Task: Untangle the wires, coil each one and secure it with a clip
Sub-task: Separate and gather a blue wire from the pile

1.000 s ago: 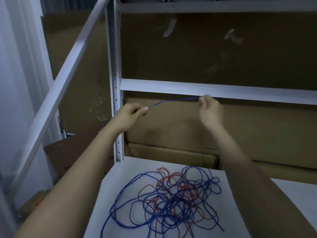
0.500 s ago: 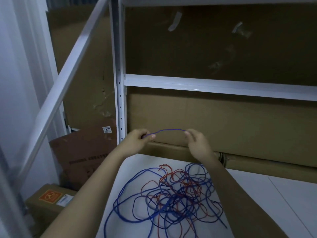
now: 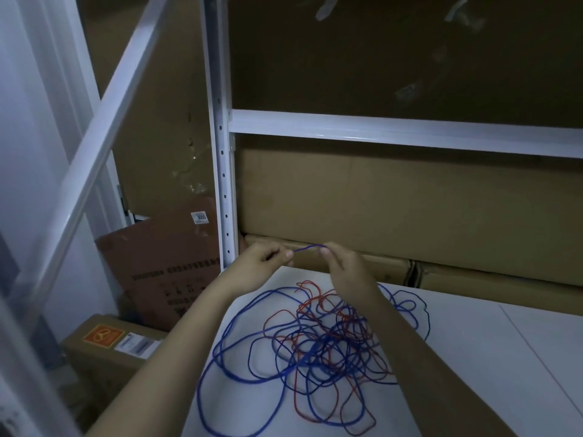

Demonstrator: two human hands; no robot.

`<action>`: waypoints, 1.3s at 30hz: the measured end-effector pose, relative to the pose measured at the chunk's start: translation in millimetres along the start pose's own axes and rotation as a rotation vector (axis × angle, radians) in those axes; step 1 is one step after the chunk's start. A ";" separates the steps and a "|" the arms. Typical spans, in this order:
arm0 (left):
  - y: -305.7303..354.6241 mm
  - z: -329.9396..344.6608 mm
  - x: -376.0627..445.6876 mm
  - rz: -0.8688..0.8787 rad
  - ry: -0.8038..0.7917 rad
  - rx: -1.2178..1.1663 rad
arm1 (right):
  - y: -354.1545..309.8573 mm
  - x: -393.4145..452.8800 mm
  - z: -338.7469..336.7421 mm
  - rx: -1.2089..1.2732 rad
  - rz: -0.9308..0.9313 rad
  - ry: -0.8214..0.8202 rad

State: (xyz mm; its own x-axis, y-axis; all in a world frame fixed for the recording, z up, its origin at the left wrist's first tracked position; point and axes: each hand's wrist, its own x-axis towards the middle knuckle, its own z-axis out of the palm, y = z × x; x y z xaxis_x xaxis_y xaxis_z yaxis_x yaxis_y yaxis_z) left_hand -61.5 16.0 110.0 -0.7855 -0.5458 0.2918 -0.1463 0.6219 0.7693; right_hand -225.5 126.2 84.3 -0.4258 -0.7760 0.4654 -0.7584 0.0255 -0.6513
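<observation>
Blue wire [image 3: 217, 357]: thin, insulated, light and limp; judged springy enough to keep its loops and slippery enough to slide through a loose pinch; most of it lies in wide loops on the white surface [image 3: 492, 367], tangled at the middle with the red wire [image 3: 277, 316]; one short stretch [image 3: 307, 247] is lifted above the far edge of the surface, arched between the two hands.

Left hand [image 3: 263, 263]: fingers [image 3: 285, 255] curled, thumb and forefinger pinching the lifted blue stretch at its left side.

Right hand [image 3: 342, 268]: fingers [image 3: 325, 251] curled, pinching the same stretch at its right side; hands near each other, not touching.

Best hold, as a judgement: near a free end, feeding the wire hand over hand; pulling hard on a mid-length loop would likely tighten the knot.

Hard to make out: dim light; whether the pinched stretch is the wire's end or a mid-section cannot be told; crossings in the dense middle of the tangle are unreadable; the right forearm covers part of the pile; no clip is visible; the near loops run off the bottom edge.
</observation>
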 end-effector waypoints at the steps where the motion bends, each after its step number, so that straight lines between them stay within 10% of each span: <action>1: -2.4 -1.1 -5.3 -0.013 -0.013 0.025 | 4.9 -0.6 -3.1 -0.016 0.034 0.015; 8: -5.0 3.4 -32.5 -0.097 -0.224 -0.296 | 22.4 -10.2 -6.0 -0.253 0.145 0.088; 16: 10.3 32.0 -31.9 -0.055 0.014 -0.995 | 20.3 -49.6 29.7 -0.581 -0.282 -0.215; 28: -8.6 78.1 -49.7 -0.059 0.193 -0.405 | 18.5 -89.6 7.0 -0.476 -0.771 -0.046; 39: 6.0 73.1 -90.4 -0.095 -0.043 -0.491 | 7.1 -65.6 -7.5 -0.062 -0.637 0.083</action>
State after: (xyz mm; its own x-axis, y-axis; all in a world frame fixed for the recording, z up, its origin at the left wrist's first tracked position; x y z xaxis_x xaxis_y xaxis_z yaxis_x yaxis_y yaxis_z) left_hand -35.4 110.2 46.6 -0.8081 -0.5570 0.1918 0.0741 0.2269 0.9711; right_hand -206.7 182.1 53.6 0.0824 -0.5997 0.7960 -0.9013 -0.3857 -0.1972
